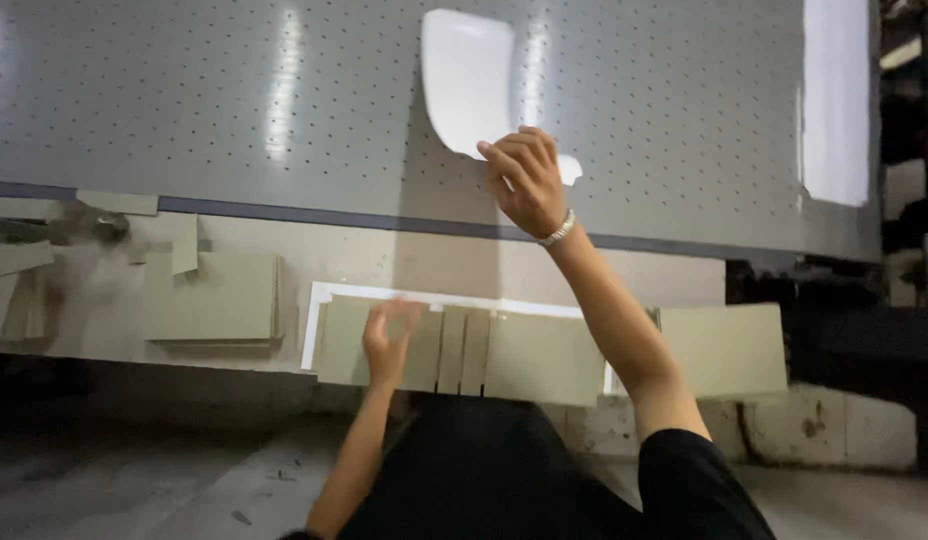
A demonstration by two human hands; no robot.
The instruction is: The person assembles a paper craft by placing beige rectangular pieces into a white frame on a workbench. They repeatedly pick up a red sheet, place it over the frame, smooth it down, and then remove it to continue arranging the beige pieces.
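We reach across the perforated grey table with our right hand, fingers curled and pinched on the lower edge of a white sheet that curls up off the surface toward the far side. Our left hand is blurred, so we cannot tell how far it is spread; it rests over the row of olive-green card pieces lying along the near edge of the lower shelf, inside a white outlined frame.

To handle the sheet well, we judge that we should keep the pinch close to its edge and lift evenly so it bends without creasing, while the other hand steadies the stacked pieces so none slides off the near edge.

No bin or box shows here. The shelf itself carries the cards: one stack toward its left end, loose offcuts at the far left, and a single piece at the right end, overhanging slightly.
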